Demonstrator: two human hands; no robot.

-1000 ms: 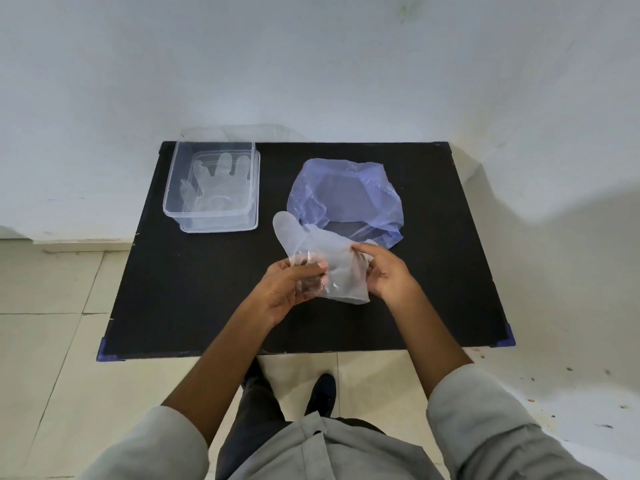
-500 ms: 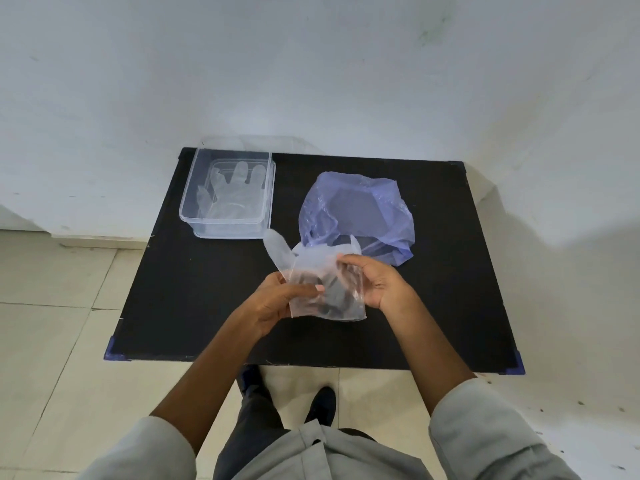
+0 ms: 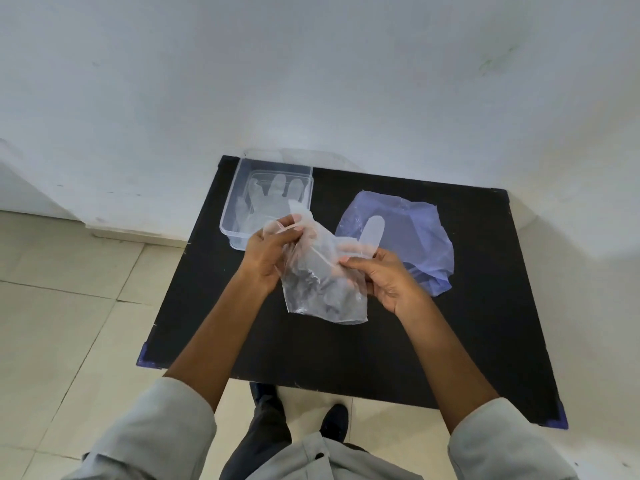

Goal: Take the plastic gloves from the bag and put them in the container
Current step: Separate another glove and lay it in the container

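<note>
A clear plastic glove (image 3: 325,289) hangs above the black table (image 3: 346,351), held by both hands. My left hand (image 3: 268,252) pinches its upper left edge. My right hand (image 3: 384,275) grips its right side, and one glove finger (image 3: 373,230) sticks up past it. The purple bag (image 3: 408,233) lies crumpled on the table just behind my right hand. At the table's back left stands the clear container (image 3: 235,199) with another clear glove (image 3: 273,199) flat inside it. My left hand is close to the container's near right corner.
The table stands against a white wall (image 3: 311,81), with tiled floor (image 3: 69,306) to the left and in front. My shoes (image 3: 334,422) show below the table's near edge.
Both hands have lifted the glove up and toward the container. My left hand has shifted to the glove's top edge and the glove now hangs open lower down. The camera has tilted.
</note>
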